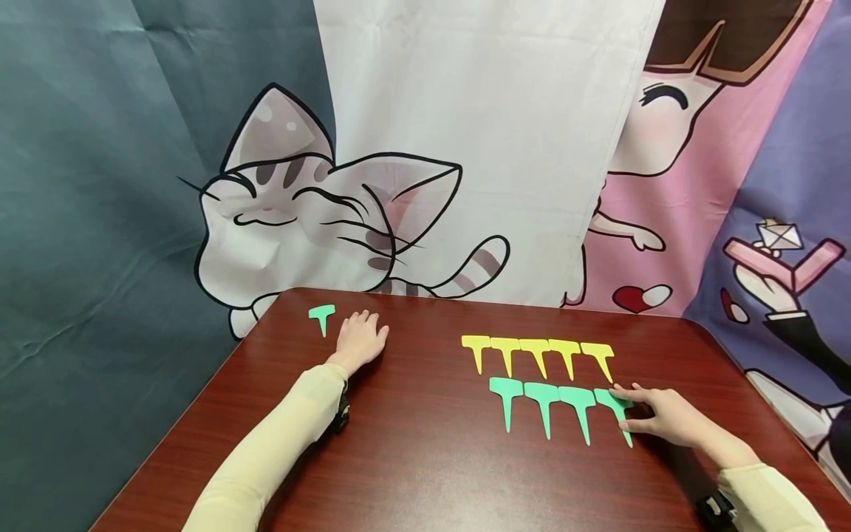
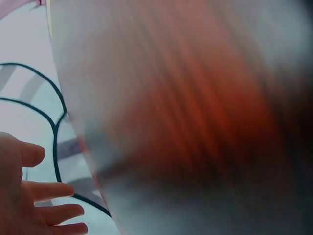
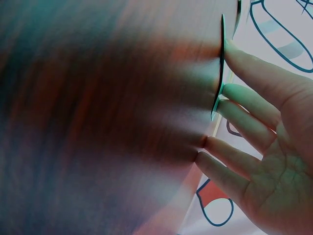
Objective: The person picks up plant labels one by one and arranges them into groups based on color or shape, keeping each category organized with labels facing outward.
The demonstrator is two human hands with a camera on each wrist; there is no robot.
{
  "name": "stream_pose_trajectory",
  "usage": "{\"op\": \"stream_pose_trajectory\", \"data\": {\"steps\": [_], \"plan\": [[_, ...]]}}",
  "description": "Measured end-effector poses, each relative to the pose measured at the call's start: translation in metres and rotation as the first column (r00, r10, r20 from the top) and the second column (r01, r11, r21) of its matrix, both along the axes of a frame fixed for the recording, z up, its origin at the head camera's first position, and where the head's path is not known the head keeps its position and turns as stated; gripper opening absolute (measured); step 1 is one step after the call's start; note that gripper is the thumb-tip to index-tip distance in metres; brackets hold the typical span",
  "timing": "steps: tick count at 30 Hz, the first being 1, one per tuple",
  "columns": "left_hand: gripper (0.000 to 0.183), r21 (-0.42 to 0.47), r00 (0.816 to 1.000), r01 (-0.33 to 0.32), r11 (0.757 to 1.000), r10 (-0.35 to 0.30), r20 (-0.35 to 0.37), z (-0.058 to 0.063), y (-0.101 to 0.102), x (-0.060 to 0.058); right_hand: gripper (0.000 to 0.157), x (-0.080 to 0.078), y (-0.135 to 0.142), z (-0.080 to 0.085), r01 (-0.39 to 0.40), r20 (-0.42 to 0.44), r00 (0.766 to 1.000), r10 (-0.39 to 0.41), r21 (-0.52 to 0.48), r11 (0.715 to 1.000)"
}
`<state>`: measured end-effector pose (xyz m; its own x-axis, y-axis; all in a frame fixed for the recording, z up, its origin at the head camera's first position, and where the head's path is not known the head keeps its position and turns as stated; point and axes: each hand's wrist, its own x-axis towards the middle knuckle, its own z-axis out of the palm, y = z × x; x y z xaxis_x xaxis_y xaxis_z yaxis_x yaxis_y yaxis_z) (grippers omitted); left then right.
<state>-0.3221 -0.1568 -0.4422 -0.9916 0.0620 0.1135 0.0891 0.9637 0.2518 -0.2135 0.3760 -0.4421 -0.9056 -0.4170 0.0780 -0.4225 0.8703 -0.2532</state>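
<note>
A row of several green T-shaped plant labels lies on the table, stems toward me. Over the rightmost green label is my right hand, its thumb and fingertips touching it. In the right wrist view, the label shows edge-on as a thin strip under the fairly straight fingers of that hand. Behind this row lies a row of several yellow T-shaped labels. My left hand rests at the far left, fingers extended and holding nothing. Just left of it lies a single green label.
The dark reddish-brown table reaches back to a printed cloth backdrop with a cartoon cat. Black cameras are strapped on the left wrist and right wrist.
</note>
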Motion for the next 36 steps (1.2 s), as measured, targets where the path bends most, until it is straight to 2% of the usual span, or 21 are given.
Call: {"op": "stream_pose_trajectory", "data": {"steps": [11,21,27,36], "plan": [[0.051,0.031,0.998,-0.059,0.998,0.058,0.01,-0.004,-0.035,-0.012,0.063,0.001,0.002,-0.002,-0.017,-0.046,0.999,0.017,0.011,1.0],[0.049,0.069,0.993,-0.117,0.991,0.116,0.022,-0.005,-0.064,-0.017,0.064,0.0,0.001,-0.001,0.001,-0.003,1.0,-0.001,0.006,1.0],[0.046,0.067,0.987,-0.157,0.985,0.154,0.043,-0.005,-0.075,-0.02,0.063,0.0,0.001,0.0,-0.005,-0.004,1.0,0.005,0.007,1.0],[0.045,0.068,0.978,-0.208,0.976,0.208,0.003,-0.005,-0.087,-0.022,0.063,0.0,0.0,0.0,0.001,0.002,1.0,-0.001,-0.005,1.0]]}}
